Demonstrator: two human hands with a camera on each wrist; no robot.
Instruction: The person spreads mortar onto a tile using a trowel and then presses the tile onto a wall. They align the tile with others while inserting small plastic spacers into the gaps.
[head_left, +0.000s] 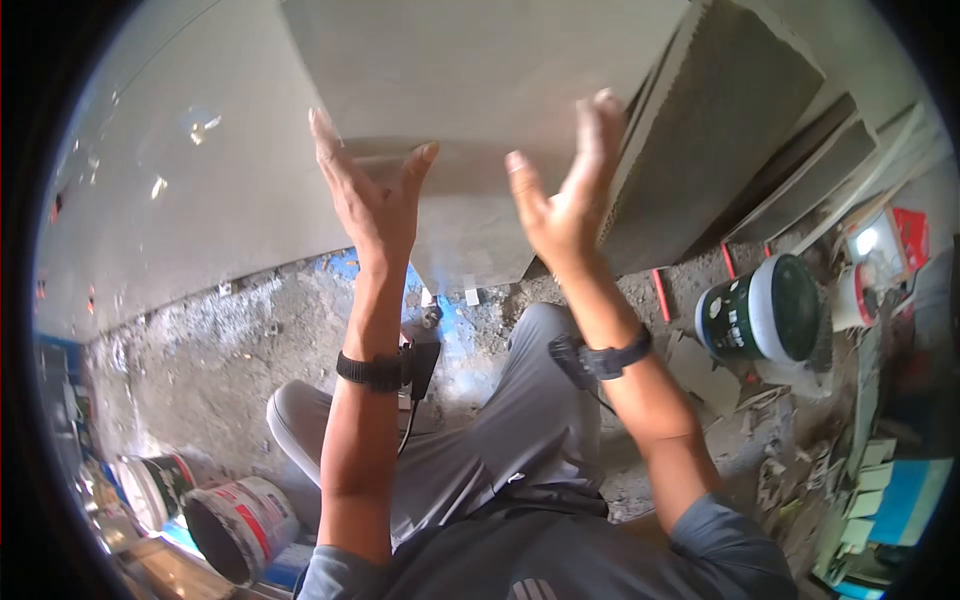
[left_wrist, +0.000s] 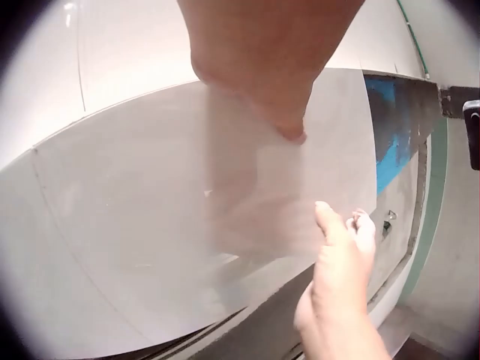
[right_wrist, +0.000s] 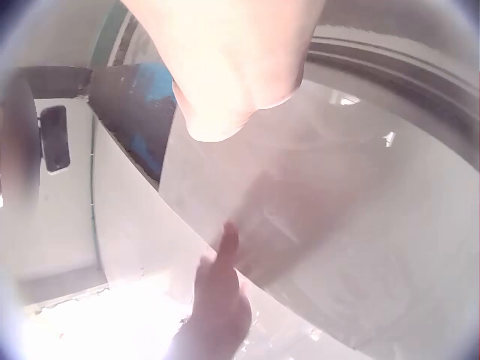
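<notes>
A large grey tile [head_left: 470, 70] with a smooth face fills the upper middle of the head view. My left hand [head_left: 375, 205] is by its left edge, fingers extended and thumb apart, with nothing in its grasp. Opposite it, my right hand [head_left: 570, 200] has its fingers stretched up and its thumb angled inward, also holding nothing. In the left wrist view the tile [left_wrist: 135, 195] spreads broadly beneath both hands, which cast soft reflections on it. The right wrist view shows the same tile face [right_wrist: 330, 195] below the right hand [right_wrist: 232, 82].
More tiles [head_left: 720, 130] lean at the right. A glossy tiled surface [head_left: 180, 210] lies left. On the rough floor [head_left: 190, 360] stand a dark green bucket [head_left: 735, 315] at right and a white bucket [head_left: 265, 510] at lower left. A red stick [head_left: 661, 295] lies near the leaning tiles.
</notes>
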